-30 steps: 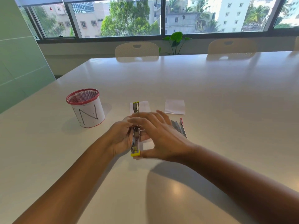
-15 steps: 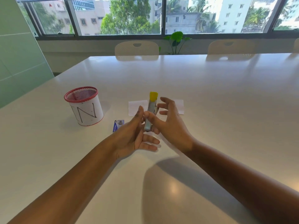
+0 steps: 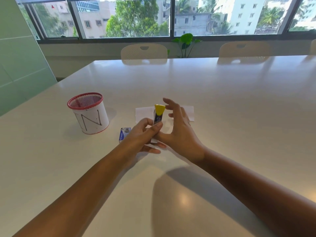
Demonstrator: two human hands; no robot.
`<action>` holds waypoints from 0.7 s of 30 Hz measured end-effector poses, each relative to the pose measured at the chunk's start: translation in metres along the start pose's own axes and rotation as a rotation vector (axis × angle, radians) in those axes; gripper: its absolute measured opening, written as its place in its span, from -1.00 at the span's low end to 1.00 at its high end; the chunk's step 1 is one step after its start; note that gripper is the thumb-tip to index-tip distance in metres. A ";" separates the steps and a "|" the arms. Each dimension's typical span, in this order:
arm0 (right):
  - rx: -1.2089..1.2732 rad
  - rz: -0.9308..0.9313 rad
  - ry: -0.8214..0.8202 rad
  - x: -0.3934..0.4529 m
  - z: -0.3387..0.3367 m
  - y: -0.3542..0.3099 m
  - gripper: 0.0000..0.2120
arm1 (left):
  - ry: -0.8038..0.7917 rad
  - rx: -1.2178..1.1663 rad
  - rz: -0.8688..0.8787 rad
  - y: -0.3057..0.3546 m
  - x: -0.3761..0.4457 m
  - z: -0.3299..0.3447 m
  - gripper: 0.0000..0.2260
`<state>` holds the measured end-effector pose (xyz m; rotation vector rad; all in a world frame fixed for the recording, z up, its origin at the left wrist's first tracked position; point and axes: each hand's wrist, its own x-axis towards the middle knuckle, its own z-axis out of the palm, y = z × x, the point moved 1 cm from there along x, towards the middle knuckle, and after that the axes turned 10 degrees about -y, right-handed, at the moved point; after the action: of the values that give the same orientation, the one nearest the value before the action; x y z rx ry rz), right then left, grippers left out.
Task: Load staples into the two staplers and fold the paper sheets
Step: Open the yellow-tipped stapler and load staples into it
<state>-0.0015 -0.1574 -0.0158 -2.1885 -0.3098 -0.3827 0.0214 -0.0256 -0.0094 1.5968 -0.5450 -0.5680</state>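
A small stapler with a yellow end (image 3: 159, 113) stands upright above the table, yellow end up. My left hand (image 3: 140, 135) grips its lower part between thumb and fingers. My right hand (image 3: 181, 132) is just to the right of it, fingers spread and straight, its thumb near the stapler's base. Two white paper sheets lie flat behind the hands, one to the left (image 3: 143, 113) and one to the right (image 3: 190, 111), both partly covered. A small blue staple box (image 3: 124, 134) lies on the table beside my left hand. No second stapler is in view.
A white cup with a red mesh rim and an "N" on it (image 3: 89, 115) stands left of the hands. The white table (image 3: 222, 108) stretches far back to two chairs (image 3: 144, 51) and a plant under the window.
The stapler lay flat and open under both hands a second ago; it now stands upright in my left hand. My right hand has come off it and spread open, and the staple box has come into view.
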 end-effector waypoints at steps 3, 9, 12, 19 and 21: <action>0.051 0.027 -0.019 0.002 -0.001 0.000 -0.07 | 0.066 0.094 0.035 0.004 -0.001 -0.002 -0.51; 0.131 0.051 -0.209 0.003 0.000 0.000 -0.10 | 0.151 0.069 0.048 0.007 -0.003 -0.003 -0.47; 0.186 0.083 -0.227 0.004 -0.004 -0.001 -0.16 | 0.253 0.080 0.078 0.004 -0.001 -0.010 -0.65; 0.180 0.051 -0.116 0.011 -0.024 0.003 -0.34 | 0.337 0.398 0.152 0.007 -0.001 -0.016 -0.83; 0.115 0.011 -0.133 0.014 -0.031 0.005 -0.46 | 0.329 0.514 0.161 0.010 -0.003 -0.014 -0.82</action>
<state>0.0078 -0.1841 0.0037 -2.1059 -0.3832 -0.2081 0.0281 -0.0142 0.0020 2.0567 -0.5903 -0.0316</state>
